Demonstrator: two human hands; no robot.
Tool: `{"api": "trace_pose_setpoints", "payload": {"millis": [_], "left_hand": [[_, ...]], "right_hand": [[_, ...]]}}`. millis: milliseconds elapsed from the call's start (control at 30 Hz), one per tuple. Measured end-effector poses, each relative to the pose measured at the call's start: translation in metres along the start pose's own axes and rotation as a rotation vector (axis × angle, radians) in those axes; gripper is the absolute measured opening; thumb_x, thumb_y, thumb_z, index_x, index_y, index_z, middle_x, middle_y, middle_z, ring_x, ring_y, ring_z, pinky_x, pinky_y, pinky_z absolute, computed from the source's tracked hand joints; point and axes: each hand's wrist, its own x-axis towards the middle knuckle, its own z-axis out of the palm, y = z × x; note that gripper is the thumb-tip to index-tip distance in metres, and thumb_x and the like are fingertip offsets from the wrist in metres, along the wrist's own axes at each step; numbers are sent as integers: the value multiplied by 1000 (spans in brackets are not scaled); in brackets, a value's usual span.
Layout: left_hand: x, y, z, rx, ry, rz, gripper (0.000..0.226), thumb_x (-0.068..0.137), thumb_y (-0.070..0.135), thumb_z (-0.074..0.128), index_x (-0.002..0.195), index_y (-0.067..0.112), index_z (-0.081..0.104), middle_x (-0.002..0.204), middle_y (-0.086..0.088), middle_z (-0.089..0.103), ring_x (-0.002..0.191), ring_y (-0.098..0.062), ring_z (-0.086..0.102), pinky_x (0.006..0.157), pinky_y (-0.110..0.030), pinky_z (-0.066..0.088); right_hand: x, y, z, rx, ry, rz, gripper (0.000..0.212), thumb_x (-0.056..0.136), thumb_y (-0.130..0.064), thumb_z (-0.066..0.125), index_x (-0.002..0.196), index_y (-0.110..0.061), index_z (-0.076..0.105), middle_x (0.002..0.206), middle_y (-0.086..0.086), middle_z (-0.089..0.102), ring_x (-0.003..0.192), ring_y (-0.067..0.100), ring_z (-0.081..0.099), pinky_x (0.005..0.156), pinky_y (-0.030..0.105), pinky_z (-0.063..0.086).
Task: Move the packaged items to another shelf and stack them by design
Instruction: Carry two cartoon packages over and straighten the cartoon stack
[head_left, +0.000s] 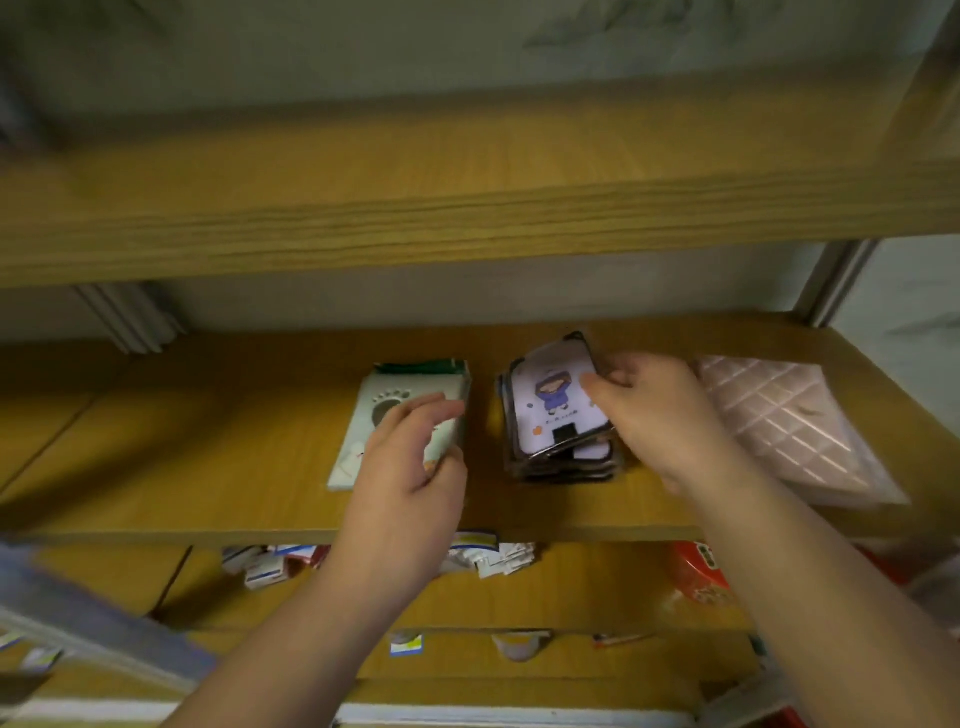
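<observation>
Shelf (208, 467) of wood carries, from the left, a green pack (374, 415) under the left hand (410, 467), fingers relaxed on it; a purple stack (550, 415), top pack pinched by the right hand (660, 415); then a quilted pink packet (789, 431).

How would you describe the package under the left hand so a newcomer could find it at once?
On the middle wooden shelf, look left of the purple cartoon stack held by the right hand. The pale green package lies flat beneath the left hand; only it has a paw-print cutout and a dark green top.
</observation>
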Motion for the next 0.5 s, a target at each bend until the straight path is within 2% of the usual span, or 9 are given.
{"api": "trace_pose_setpoints", "payload": {"millis": [100,167,200,267,333,367,433,500], "left_hand": [[-1,-8,-10,-32,23,-20,41,96,4,56,116,41,59,137,12,52,123,0,53,85,-2,42],[1,-15,-16,-23,48,-19,39,94,5,60,117,36,61,134,12,52,116,10,52,78,3,39],[2,-19,-19,-10,54,-17,39,94,6,61,117,37,61,134,11,52,116,9,51,79,2,38],[5,-25,-27,34,51,-6,38,94,8,60,121,36,61,134,11,52,124,-1,49,88,-4,37],[9,-32,-36,86,35,-7,38,96,13,59,129,31,61,135,12,52,128,-6,47,99,-17,38],[12,-36,-42,134,29,-2,38,96,18,58,132,30,60,136,13,51,128,-6,45,102,-21,38],[19,-45,-51,222,12,-5,38,97,31,55,136,31,56,136,18,47,127,-3,42,101,-23,35],[26,-54,-59,242,9,-30,40,98,40,50,136,30,56,131,19,47,125,-6,43,98,-25,32]], "right_hand": [[5,4,8,-271,31,-41,17,92,-30,62,75,-29,61,71,-11,69,62,3,64,46,21,43],[2,5,11,-392,38,-42,21,92,-33,62,72,-27,57,63,-10,61,59,6,58,47,23,35],[-1,5,12,-434,30,-37,21,92,-36,63,73,-28,57,63,-10,57,58,5,54,48,23,31],[-6,1,12,-561,9,-22,17,92,-45,59,91,-28,63,78,-5,59,70,12,56,57,25,38],[-12,-8,14,-750,48,-34,36,93,-51,54,116,-24,62,103,6,61,98,25,56,81,35,45],[-17,-17,17,-789,96,-60,43,92,-50,53,122,-21,60,112,11,59,107,31,53,90,39,43],[-29,-39,30,-745,166,-160,47,90,-45,56,126,-14,59,115,16,57,111,37,50,95,43,42],[-41,-59,51,-615,126,-215,50,89,-43,57,129,-13,58,120,14,57,114,35,51,98,42,43]]}}
